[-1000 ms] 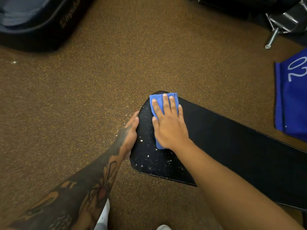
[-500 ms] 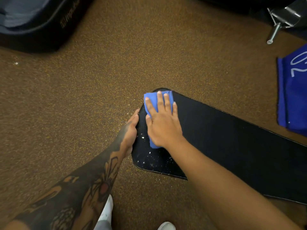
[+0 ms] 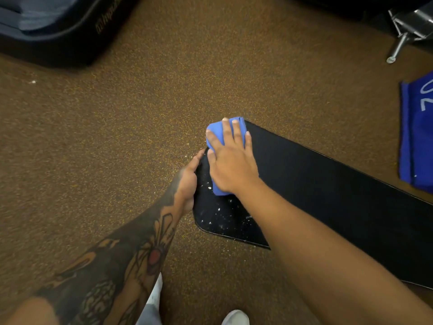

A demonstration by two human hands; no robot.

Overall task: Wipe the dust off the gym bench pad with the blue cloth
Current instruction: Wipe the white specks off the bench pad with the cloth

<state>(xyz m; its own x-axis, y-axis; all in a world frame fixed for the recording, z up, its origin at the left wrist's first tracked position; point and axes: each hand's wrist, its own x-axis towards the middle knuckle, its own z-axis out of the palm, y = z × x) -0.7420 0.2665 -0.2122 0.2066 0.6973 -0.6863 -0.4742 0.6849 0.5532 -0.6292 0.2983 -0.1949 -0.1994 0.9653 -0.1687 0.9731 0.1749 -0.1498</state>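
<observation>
Blue cloth point(image 3: 216, 131): folded, on the end of the black gym bench pad point(image 3: 328, 184), which lies on the floor point(image 3: 140, 137).
Right hand point(image 3: 230, 165): fingers straight, pressing the cloth flat.
Left hand point(image 3: 187, 181): fingers extended along the pad's end edge, gripping nothing.
White dust specks point(image 3: 220, 212): on the near corner. Advise overlapping strokes there with even pressure.

The floor point(image 3: 140, 127) is brown and speckled all over with small yellow flecks, and the light on it is warm and even. At far left sits a dark case point(image 3: 61, 41) with faint lettering on its side. At far right stands a shiny metal bracket point(image 3: 412, 22) with a bolt pointing down. Nearer, at the right edge, lies a blue fabric point(image 3: 414, 146) with white markings.
</observation>
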